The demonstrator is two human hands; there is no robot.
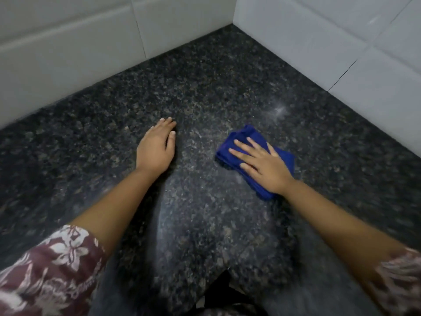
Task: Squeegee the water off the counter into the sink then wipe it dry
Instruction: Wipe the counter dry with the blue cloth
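Right hand (262, 164) is lying flat, palm down, fingers spread wide, pressing on a folded blue cloth (250, 160) on the right side of the dark speckled granite counter (205, 92). Fingers are pointing far-left; cloth is sticking out past the fingertips on the far-left side and past the wrist on the near-right side. Hand is not gripping the cloth, just resting on top with an open palm.

Left hand (157, 149) is resting palm down directly on the bare counter, left of the cloth and well apart from it, holding nothing. Its fingers are lying close together, pointing far and slightly right, thumb tucked beside them.

Both forearms are reaching in from the near edge; maroon sleeves with a white floral print (52, 270) are showing at the near-left and, blurred, at the near-right corner.

Counter is running into a far corner where white tiled walls (68, 42) are meeting, one wall on the far left, one on the right. A pale hazy sheen is showing on the counter between the hands and near the cloth; cannot tell whether it is wet or a reflection. Sink and squeegee are not in frame.
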